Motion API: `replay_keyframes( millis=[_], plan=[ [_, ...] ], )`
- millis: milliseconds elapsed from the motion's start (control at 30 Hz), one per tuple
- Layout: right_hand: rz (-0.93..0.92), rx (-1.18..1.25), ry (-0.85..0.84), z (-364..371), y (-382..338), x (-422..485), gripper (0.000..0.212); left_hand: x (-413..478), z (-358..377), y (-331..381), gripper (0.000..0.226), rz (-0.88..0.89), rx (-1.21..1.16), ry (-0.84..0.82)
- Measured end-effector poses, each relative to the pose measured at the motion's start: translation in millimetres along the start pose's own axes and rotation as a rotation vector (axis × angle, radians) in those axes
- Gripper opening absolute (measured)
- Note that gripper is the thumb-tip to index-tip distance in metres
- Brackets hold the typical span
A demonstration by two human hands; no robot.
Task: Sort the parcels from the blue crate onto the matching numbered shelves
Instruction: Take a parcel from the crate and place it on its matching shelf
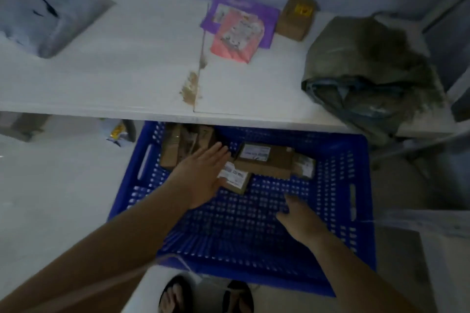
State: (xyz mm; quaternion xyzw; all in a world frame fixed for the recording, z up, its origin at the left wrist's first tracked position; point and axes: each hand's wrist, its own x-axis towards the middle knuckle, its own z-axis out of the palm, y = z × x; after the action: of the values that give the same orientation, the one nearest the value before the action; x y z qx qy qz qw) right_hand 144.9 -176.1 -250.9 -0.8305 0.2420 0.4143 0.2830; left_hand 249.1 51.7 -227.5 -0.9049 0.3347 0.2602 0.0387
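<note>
Head view finds us standing over the work, our sandalled feet at the near edge of the blue crate. Our right hand hangs over the bare crate floor toward its right side, fingers loosely bent and holding nothing. Our left hand reaches further in, flat with fingers straight, its thumb side just beside a small labelled box; we cannot tell whether they touch. The two hands are apart. The parcels lie toward the crate's far edge: that small box, a larger flat box overlapping it from behind, and a cluster of brown boxes in the far left corner. The front edge of the white shelf crosses above the crate's far rim. On the shelf, a pink packet rests on a purple mailer near the back edge, with a brown carton just beside them. A grey-green bag slumps at the right end, and a pale grey bag sits at the far left corner.
</note>
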Motion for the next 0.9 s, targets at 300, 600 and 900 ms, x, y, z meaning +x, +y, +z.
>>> replay_keyframes(
  millis=[300, 600, 900],
  plan=[
    [0.335, 1.077, 0.096, 46, 16, 190, 0.077, 152, 157, -2, 0.064, -0.034, -0.198, -0.060],
    [0.384, 1.658, 0.394, 43, 26, 258, 0.042, 160, 234, -3, 0.066, -0.332, -0.955, -0.119],
    [0.294, 1.898, 0.036, 36, 34, 117, 0.046, 111, 134, 33, 0.042, -0.649, -1.764, -0.086]
  ],
)
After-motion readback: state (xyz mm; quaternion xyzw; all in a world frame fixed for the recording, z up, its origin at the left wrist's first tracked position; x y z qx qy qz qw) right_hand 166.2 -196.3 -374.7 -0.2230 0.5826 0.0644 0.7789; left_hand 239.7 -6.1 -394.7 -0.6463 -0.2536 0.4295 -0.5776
